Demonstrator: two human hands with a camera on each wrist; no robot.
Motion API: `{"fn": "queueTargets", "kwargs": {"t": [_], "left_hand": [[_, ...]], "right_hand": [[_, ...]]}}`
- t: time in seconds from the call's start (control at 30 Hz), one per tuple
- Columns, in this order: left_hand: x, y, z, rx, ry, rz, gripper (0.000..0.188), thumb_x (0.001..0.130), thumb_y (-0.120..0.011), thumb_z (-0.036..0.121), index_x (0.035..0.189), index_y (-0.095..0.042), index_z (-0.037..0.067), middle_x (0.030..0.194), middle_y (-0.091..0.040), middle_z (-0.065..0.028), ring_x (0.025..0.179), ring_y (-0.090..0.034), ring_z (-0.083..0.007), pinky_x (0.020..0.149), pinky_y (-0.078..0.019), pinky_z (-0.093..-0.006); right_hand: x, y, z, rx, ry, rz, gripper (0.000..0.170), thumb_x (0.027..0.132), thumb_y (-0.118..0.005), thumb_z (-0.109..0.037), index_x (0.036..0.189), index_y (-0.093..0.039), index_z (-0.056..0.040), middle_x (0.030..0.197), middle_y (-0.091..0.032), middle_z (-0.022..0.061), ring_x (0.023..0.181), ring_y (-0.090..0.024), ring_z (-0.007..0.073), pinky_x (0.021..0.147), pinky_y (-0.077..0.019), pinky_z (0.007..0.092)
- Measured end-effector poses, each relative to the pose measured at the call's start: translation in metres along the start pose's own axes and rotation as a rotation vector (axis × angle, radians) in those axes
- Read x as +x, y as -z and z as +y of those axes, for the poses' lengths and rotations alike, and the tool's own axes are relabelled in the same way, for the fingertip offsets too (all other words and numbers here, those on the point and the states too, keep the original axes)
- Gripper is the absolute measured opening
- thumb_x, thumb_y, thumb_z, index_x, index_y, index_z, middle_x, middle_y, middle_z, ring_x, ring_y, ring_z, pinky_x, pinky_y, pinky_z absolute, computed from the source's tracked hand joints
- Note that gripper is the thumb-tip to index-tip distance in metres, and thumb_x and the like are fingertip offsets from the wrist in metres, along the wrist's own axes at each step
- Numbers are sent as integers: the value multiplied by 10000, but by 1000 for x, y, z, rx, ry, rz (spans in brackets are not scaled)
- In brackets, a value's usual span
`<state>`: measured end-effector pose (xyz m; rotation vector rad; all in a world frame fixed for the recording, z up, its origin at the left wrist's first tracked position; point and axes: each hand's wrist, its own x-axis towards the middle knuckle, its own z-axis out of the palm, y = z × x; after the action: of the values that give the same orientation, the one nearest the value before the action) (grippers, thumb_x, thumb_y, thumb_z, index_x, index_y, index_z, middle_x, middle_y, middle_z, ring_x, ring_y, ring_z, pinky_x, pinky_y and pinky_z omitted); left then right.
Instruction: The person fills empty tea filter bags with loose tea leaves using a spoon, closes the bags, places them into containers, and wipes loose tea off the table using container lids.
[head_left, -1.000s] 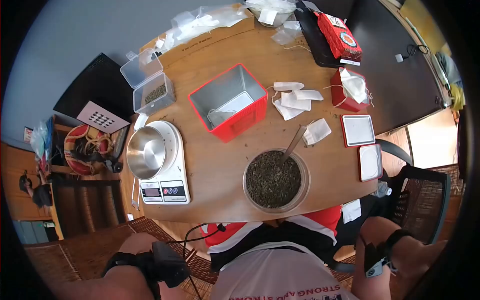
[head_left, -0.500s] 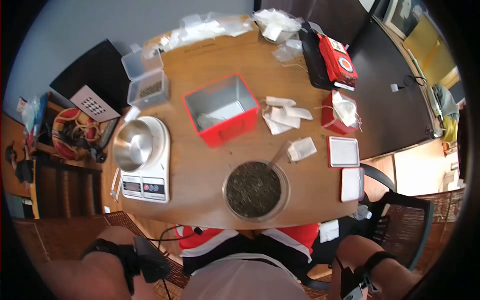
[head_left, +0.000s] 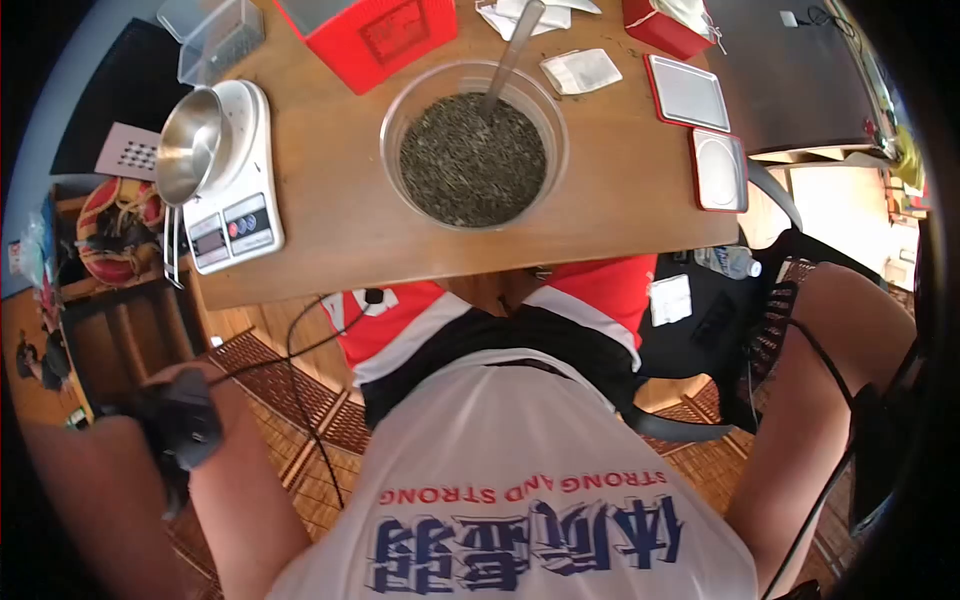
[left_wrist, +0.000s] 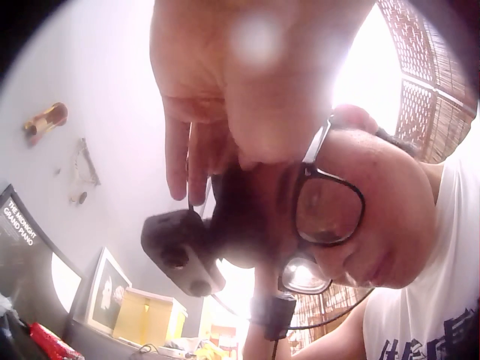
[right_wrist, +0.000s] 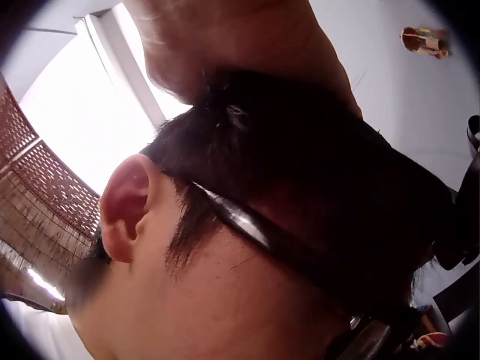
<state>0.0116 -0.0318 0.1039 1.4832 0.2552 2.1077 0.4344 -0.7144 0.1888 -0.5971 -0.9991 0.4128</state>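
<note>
In the left wrist view my left hand [left_wrist: 240, 90] is raised beside the head, close to the black head-worn camera [left_wrist: 180, 251]. Its fingers [left_wrist: 178, 161] extend downward just above that camera, fairly straight. My right hand [right_wrist: 240, 45] rests at the top of the head in the right wrist view, against the dark hair [right_wrist: 300, 150], its fingers hidden. Both hands lie outside the head view, where only the raised forearms show. On the table stands a clear bowl of dried leaves [head_left: 470, 165] with a metal spoon [head_left: 515, 55] in it.
A kitchen scale [head_left: 240, 160] bears a steel bowl [head_left: 190, 145] at the table's left. A red tin box [head_left: 375, 40] stands behind the leaves. White pouches [head_left: 582, 72] and two lids [head_left: 690, 92] lie to the right. Cables [head_left: 292, 380] hang by the left forearm.
The head view has tipped downward, so the table sits higher in it and more of the shirt shows. Both forearms have risen toward the head. The things on the table have stayed put.
</note>
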Motion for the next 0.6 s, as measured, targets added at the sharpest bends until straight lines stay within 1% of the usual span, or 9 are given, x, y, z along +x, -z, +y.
{"fn": "queueTargets", "kwargs": {"t": [0.07, 0.1, 0.13, 0.17, 0.23, 0.27, 0.33, 0.43, 0.6], "left_hand": [[2, -4, 3, -17, -36, 45, 246, 918, -641, 214, 996, -683, -15, 911, -680, -116, 731, -613, -201, 701, -518, -317], [5, -9, -1, -46, -64, 55, 245, 918, -641, 213, 996, -684, -15, 912, -681, -116, 732, -614, -201, 702, -520, -318], [8, -12, -5, -69, -92, 70, 245, 918, -642, 213, 996, -685, -15, 913, -681, -117, 733, -615, -202, 703, -521, -319], [12, -16, -8, -90, -108, 77, 244, 917, -642, 212, 997, -686, -15, 913, -682, -117, 734, -616, -202, 704, -522, -319], [20, -17, -8, -128, -122, 83, 243, 917, -643, 210, 998, -688, -15, 914, -683, -118, 736, -618, -203, 706, -525, -321], [26, -17, -12, -148, -135, 82, 243, 917, -643, 210, 998, -688, -15, 915, -684, -118, 737, -619, -204, 707, -526, -322], [40, -20, -16, -193, -188, 73, 242, 917, -644, 208, 999, -690, -14, 916, -685, -119, 739, -621, -205, 709, -528, -324], [54, -20, -15, -223, -247, 68, 241, 916, -645, 206, 1001, -693, -14, 918, -687, -120, 742, -624, -207, 711, -532, -326], [47, -15, -6, -215, -261, 111, 239, 915, -647, 202, 1003, -697, -14, 921, -691, -121, 747, -629, -209, 716, -538, -330]], "right_hand": [[28, -7, 37, 2, 18, -30, 352, 1025, -554, -220, 1241, -626, 48, 1210, -636, 213, 1160, -601, 315, 1050, -440, 377], [25, -9, 47, -1, 51, -37, 354, 1024, -553, -220, 1244, -625, 49, 1213, -635, 215, 1164, -600, 317, 1053, -438, 378], [8, 22, 15, -2, 78, -48, 356, 1024, -553, -220, 1246, -623, 50, 1216, -634, 216, 1167, -599, 318, 1056, -437, 379], [-35, 94, -75, -5, 98, -47, 359, 1024, -553, -220, 1249, -622, 51, 1220, -633, 218, 1171, -598, 319, 1059, -436, 380], [-143, 255, -286, -15, 125, -32, 363, 1024, -552, -220, 1254, -620, 52, 1226, -632, 220, 1178, -596, 322, 1066, -433, 382], [-165, 255, -281, -15, 144, -23, 365, 1024, -552, -221, 1257, -619, 53, 1230, -631, 222, 1181, -595, 323, 1069, -432, 383], [-209, 269, -246, 1, 206, -11, 370, 1024, -551, -221, 1262, -617, 55, 1236, -629, 225, 1188, -593, 326, 1075, -429, 385], [-242, 287, -201, 36, 255, 4, 377, 1024, -550, -221, 1270, -613, 57, 1246, -626, 229, 1199, -589, 330, 1084, -425, 388], [-224, 298, -201, 61, 227, 14, 388, 1024, -549, -222, 1283, -608, 61, 1263, -621, 236, 1216, -584, 337, 1100, -418, 393]]}}
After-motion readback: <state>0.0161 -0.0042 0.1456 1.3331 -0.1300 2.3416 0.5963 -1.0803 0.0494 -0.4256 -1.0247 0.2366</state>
